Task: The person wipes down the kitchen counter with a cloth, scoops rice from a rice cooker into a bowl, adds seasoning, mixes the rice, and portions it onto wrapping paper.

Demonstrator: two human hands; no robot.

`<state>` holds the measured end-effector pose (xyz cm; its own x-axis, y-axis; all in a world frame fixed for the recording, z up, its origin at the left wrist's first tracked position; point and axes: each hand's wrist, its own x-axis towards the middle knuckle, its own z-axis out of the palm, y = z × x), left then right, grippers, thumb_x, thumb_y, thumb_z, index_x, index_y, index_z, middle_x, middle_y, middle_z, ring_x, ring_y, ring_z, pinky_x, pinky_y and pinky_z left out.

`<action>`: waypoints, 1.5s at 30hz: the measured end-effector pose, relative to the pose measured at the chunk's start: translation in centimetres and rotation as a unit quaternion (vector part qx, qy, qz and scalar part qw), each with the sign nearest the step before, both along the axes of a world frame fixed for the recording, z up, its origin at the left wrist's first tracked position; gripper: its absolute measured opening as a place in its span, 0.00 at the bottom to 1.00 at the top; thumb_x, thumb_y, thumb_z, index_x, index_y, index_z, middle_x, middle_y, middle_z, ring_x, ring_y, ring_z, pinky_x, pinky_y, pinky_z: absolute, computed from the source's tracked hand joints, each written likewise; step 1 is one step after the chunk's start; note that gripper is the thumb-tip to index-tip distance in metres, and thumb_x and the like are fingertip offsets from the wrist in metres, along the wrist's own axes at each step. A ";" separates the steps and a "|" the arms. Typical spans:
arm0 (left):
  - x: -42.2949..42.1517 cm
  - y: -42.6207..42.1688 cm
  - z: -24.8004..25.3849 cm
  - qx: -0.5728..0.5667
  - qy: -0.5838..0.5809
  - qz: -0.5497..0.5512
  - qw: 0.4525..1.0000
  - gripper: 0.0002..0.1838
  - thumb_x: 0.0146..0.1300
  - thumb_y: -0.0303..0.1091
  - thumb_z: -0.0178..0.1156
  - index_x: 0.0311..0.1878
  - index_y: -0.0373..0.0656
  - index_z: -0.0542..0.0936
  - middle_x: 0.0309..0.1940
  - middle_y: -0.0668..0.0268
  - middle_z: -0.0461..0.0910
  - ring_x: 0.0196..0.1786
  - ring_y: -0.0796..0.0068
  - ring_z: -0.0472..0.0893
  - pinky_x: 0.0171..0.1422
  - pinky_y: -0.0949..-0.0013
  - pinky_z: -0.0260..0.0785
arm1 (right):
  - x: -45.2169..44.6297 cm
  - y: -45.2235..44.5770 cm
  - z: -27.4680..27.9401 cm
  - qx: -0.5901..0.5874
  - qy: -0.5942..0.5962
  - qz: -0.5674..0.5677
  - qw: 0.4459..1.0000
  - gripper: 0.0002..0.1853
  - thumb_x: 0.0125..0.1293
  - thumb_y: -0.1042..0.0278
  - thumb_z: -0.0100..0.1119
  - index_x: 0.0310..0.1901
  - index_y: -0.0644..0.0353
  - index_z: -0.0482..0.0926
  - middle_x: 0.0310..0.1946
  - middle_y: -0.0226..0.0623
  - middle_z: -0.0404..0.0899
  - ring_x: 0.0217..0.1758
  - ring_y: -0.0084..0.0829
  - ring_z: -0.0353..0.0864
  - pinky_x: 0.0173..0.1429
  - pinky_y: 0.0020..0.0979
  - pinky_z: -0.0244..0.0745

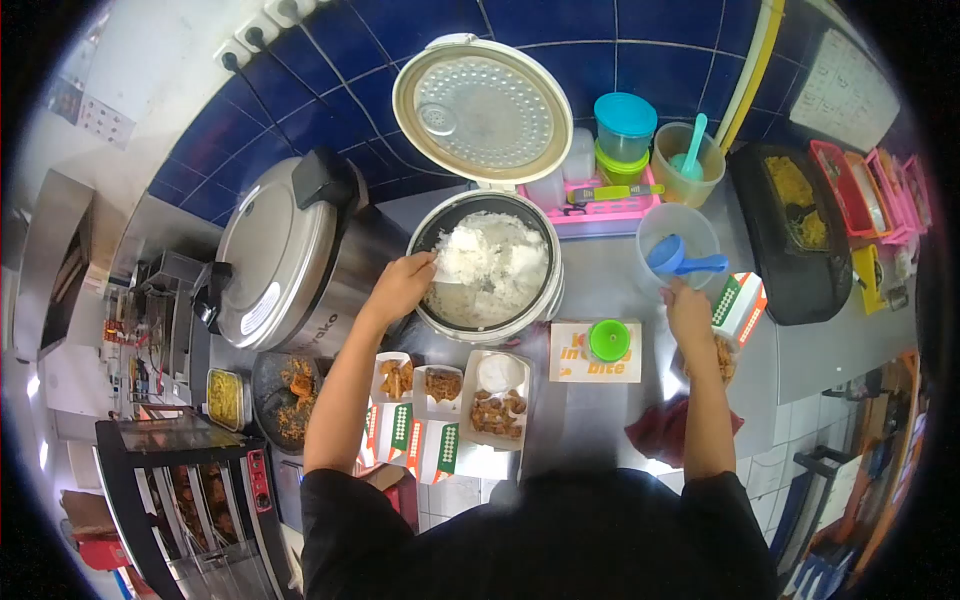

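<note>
My left hand [402, 287] is closed at the left rim of an open rice cooker [551, 300], around what looks like a pale rice paddle [450, 277]. Its blade reaches into the white rice [495, 250]. On the right, my right hand [688, 312] has its fingers closed at the near edge of a clear plastic tub [690, 222]; the exact grip is partly hidden. Inside the tub rests a blue scoop [667, 255]. Between my hands, a green cup [609, 341] stands on a printed paper sheet [568, 366].
Left of the cooker stands a large steel rice cooker [275, 250]. Food boxes [497, 410] with fried pieces line the near counter. A pink basket [610, 212], a tub with a turquoise spoon [690, 165] and a black food warmer [800, 285] are behind and right. A dark red cloth [668, 432] lies near me.
</note>
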<state>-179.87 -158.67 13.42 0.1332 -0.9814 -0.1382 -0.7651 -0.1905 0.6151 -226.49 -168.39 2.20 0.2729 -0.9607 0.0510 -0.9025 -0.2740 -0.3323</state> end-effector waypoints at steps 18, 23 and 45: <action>-20.1 -8.0 3.4 -0.169 -0.040 -0.164 0.971 0.19 0.70 0.35 0.56 0.60 0.37 0.79 0.32 0.64 0.82 0.39 0.71 0.82 0.39 0.68 0.70 | -2.0 2.4 3.3 -0.036 -0.011 0.048 0.998 0.09 0.71 0.63 0.57 0.39 0.61 0.77 0.29 0.51 0.83 0.34 0.53 0.86 0.38 0.51 0.79; -27.8 -11.0 -2.0 -0.274 -0.393 -0.275 0.833 0.24 0.60 0.29 0.57 0.62 0.45 0.79 0.37 0.63 0.85 0.43 0.64 0.86 0.49 0.58 0.71 | -2.5 2.1 2.5 -0.018 -0.008 0.051 0.999 0.10 0.71 0.63 0.57 0.39 0.61 0.77 0.29 0.52 0.84 0.34 0.53 0.86 0.38 0.51 0.79; -1.4 -6.4 -3.0 -0.104 -0.460 -0.149 0.869 0.11 0.64 0.36 0.57 0.47 0.49 0.83 0.31 0.62 0.86 0.37 0.59 0.87 0.49 0.53 0.71 | 12.8 -5.1 5.0 0.172 -0.240 0.396 0.870 0.49 0.59 0.55 0.73 0.75 0.69 0.57 0.52 0.69 0.79 0.55 0.56 0.84 0.62 0.42 0.76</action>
<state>-181.27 -165.04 10.46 -0.1711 -0.9822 0.0776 -0.9476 0.1425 -0.2861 -213.69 -173.50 7.22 0.8821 -0.4626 0.0889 -0.2110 -0.5567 -0.8035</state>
